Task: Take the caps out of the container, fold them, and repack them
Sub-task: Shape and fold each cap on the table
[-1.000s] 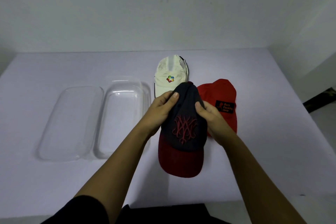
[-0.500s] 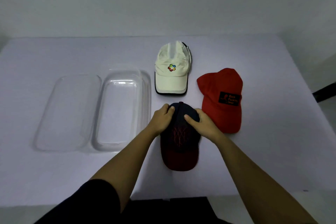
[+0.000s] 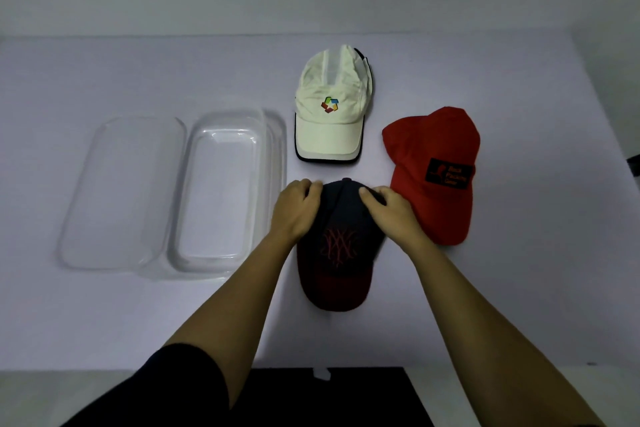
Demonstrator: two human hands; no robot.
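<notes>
A dark navy cap with a red brim and red stitched emblem lies on the white table, brim toward me. My left hand grips the left side of its crown and my right hand presses on the right side. A cream cap with a coloured logo lies flat just beyond. A red cap with a black patch lies to the right, touching my right hand. The clear plastic container sits empty to the left.
The container's clear lid lies flat on the table, left of the container. The table's front edge runs just before my body. A wall rises behind the table's far edge.
The navy cap has come down from mid-air onto the table between the container and the red cap. Both hands stayed on its crown and now press it flat.
</notes>
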